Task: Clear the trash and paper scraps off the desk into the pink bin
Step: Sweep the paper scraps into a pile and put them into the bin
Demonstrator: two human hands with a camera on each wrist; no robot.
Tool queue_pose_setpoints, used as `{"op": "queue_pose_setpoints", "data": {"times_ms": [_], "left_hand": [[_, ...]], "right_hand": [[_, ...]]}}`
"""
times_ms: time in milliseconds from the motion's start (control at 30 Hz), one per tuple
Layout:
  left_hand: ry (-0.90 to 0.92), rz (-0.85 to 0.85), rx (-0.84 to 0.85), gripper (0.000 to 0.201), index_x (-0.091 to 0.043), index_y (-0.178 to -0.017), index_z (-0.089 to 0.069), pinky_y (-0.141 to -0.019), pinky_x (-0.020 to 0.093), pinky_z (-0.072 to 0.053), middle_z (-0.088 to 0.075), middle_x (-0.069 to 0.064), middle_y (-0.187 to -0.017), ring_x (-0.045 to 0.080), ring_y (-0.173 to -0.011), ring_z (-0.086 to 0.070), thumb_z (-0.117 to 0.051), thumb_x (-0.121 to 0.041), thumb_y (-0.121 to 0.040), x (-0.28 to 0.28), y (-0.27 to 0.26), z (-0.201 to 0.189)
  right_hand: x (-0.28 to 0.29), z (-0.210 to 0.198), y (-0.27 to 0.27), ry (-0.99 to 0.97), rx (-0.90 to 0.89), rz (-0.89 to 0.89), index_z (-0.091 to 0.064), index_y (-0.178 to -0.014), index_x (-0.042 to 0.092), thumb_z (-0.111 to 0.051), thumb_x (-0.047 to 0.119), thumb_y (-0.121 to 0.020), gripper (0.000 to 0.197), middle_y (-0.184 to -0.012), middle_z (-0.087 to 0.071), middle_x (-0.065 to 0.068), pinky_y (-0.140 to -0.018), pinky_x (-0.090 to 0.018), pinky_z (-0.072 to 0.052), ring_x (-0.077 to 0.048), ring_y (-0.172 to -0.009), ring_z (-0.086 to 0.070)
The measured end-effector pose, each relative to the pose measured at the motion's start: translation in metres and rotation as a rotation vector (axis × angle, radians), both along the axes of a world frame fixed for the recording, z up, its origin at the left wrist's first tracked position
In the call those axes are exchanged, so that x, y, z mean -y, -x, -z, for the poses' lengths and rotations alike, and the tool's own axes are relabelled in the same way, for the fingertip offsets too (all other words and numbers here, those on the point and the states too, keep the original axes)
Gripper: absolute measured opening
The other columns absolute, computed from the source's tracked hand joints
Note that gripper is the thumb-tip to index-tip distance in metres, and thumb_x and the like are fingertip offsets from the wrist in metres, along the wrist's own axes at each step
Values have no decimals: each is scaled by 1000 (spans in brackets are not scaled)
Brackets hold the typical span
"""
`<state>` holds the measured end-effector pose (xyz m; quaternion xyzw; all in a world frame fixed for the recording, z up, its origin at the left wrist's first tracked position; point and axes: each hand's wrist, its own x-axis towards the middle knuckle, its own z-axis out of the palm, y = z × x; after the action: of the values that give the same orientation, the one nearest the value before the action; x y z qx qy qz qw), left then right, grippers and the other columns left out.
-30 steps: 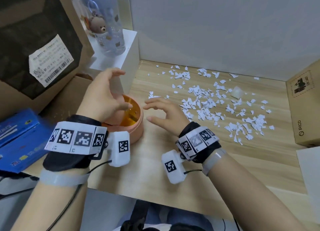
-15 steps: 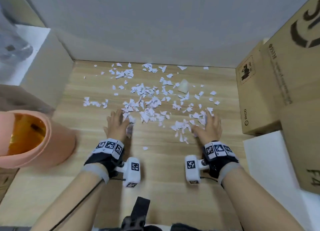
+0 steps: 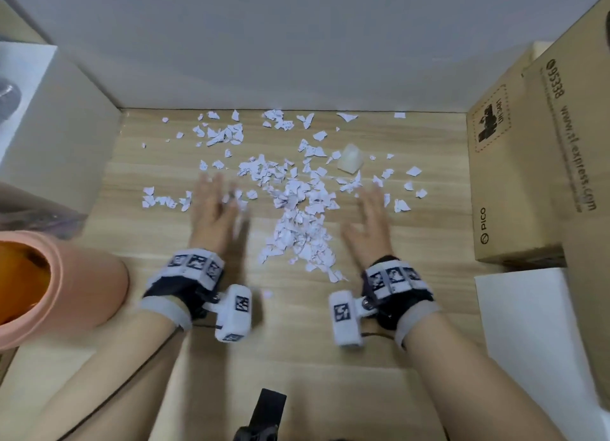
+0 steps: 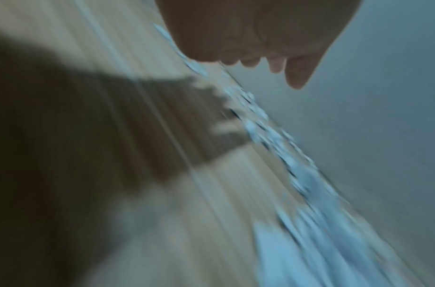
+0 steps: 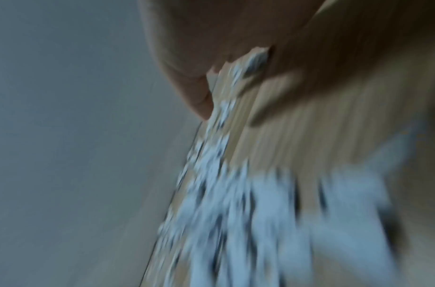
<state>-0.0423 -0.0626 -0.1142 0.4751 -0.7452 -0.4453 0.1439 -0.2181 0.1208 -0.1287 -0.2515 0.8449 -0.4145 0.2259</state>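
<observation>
Both hands are lying flat on the wooden desk [image 3: 379,368] right now, palms down, one on each side of the mess. The left hand [image 3: 214,211] is resting with its fingers straight and spread, fingertips reaching in among the paper scraps [image 3: 298,222] at the left edge of the pile. The right hand [image 3: 368,222] is doing the same on the other side, fingers stretched out and fanned, nothing pinched or held in either one. Between the two hands the torn white pieces are sitting in a dense heap, and looser bits are trailing off toward the back wall and out to both sides. A small crumpled pale wad [image 3: 350,158] is lying among the scraps, up beyond the right hand. The pink bin [image 3: 89,292] is standing at the left edge of the desk, well apart from the pile, its orange inside showing. Brown cardboard boxes [image 3: 515,183] are lining the right side. Both wrist views are smearing badly, showing only blurred fingers above streaked wood and white paper.
</observation>
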Motion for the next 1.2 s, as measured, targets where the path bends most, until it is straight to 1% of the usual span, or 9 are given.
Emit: {"op": "queue_pose_setpoints", "data": {"times_ms": [100,200,333,500,667,767,867,1000,1200], "left_hand": [[38,-270,258,61,-23,-149,-17,-117,43,2,1,9,-161,27,-148,5,-45,-26,-96,57,-29,3],[-36,-271,436,63,-22,-147,-22,-115,55,0,0,10,-160,31,-148,3,-44,-37,-89,74,-27,7],[13,143,463,61,-28,-149,-8,-115,50,12,12,1,-160,20,-148,13,-39,-36,-97,43,18,18],[-48,605,172,59,-43,-141,6,-110,36,21,16,-19,-152,3,-142,16,-22,-52,-90,-4,52,12],[72,240,191,56,-33,-146,0,-115,39,12,9,-6,-159,5,-142,13,-33,-28,-101,69,39,3],[114,-32,353,57,-27,-149,-8,-116,49,3,8,3,-161,22,-148,12,-36,-31,-99,130,25,2],[61,-33,419,56,-31,-149,-12,-116,53,4,6,4,-161,24,-148,9,-34,-39,-98,161,30,8],[129,323,520,53,-35,-147,-15,-114,53,8,0,-1,-161,20,-148,5,-32,-40,-97,136,69,18],[38,794,237,72,-45,-142,7,-108,36,25,31,-14,-148,4,-140,25,-11,-71,-77,72,85,18]], "right_hand": [[-25,-5,53,-269,-11,284,-21,-141,30,-62,24,-78,76,-157,1,0,-117,-49,4,-22,-145,3],[-24,-7,65,-466,-4,190,-12,-143,32,-54,36,-84,73,-157,7,1,-116,-46,8,-21,-144,9],[17,0,27,-410,-112,-133,-10,-143,35,-50,35,-87,68,-156,7,5,-116,-41,10,-18,-144,11],[45,3,-9,-264,-68,-400,-10,-144,31,-45,40,-91,64,-156,10,6,-117,-44,11,-13,-143,14],[23,-5,67,-225,-132,200,-21,-141,30,-57,29,-80,71,-157,2,3,-117,-50,0,-17,-145,4],[12,-11,107,-330,18,292,-14,-143,34,-55,31,-82,74,-157,8,6,-117,-47,7,-17,-144,9],[30,-5,118,-385,-4,130,-17,-142,37,-52,34,-85,67,-157,5,8,-114,-45,12,-17,-144,11],[72,1,91,-369,-79,-167,-18,-140,40,-45,42,-89,58,-155,4,13,-112,-39,15,-14,-143,13],[97,4,38,-228,-71,-605,-21,-140,36,-40,55,-86,61,-153,4,15,-116,-40,10,-7,-141,11]]}}
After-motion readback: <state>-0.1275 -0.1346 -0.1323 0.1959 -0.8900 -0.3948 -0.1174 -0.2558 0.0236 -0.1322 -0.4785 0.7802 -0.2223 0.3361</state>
